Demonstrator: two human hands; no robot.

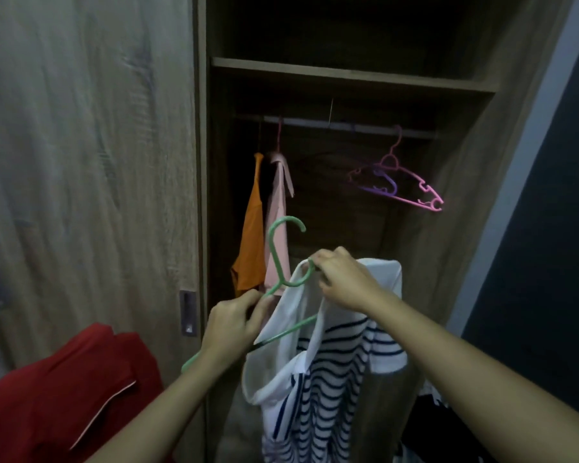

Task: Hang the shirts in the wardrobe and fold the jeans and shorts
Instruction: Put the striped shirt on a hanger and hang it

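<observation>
A white shirt with navy stripes hangs in front of me, partly threaded onto a green plastic hanger whose hook points up. My left hand grips the hanger's left arm. My right hand pinches the shirt's white collar at the hanger's neck. Behind them the open wardrobe has a rail with an orange shirt and a pink shirt hung at its left end.
Two bare hangers, pink and purple, hang at the rail's right end. A red garment lies at lower left. Dark clothes sit at lower right. The closed wardrobe door fills the left.
</observation>
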